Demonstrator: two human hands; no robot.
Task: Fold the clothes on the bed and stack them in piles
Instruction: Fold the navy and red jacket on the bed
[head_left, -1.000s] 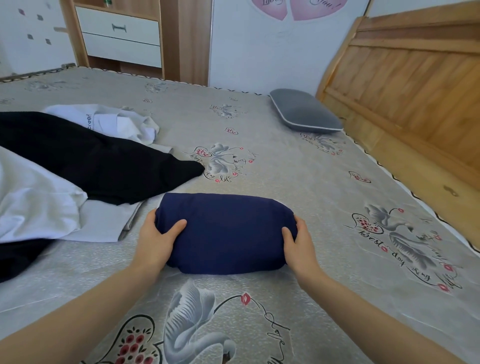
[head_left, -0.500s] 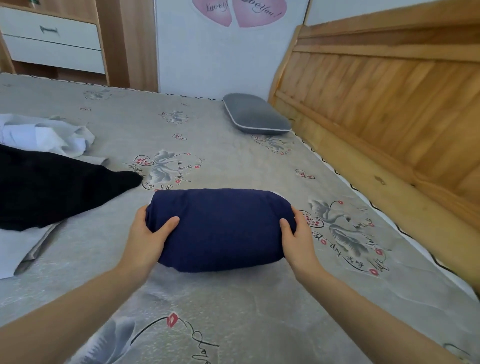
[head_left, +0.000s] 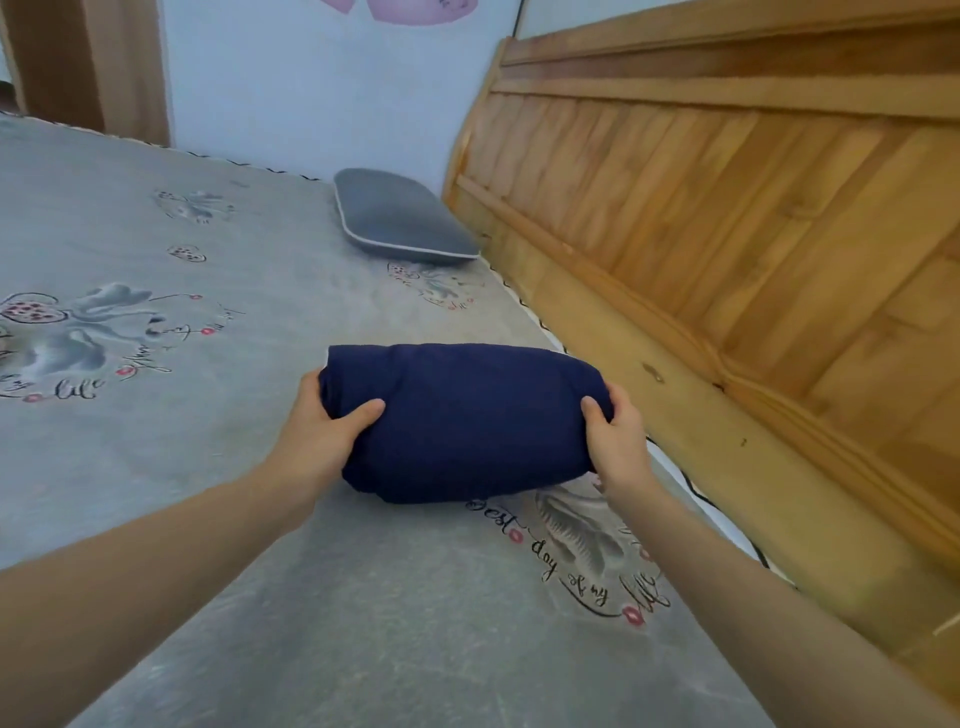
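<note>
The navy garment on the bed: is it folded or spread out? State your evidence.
Folded. The navy garment forms a compact, thick bundle with rounded ends, gripped by the left hand and right hand.

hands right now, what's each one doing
Left hand: closed on the left end of the folded navy garment, thumb on top.
Right hand: closed on the garment's right end.

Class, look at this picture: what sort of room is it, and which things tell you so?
Most likely a bedroom: a wide bed with a printed cover, a wooden headboard beside it, and a grey pillow.
</note>
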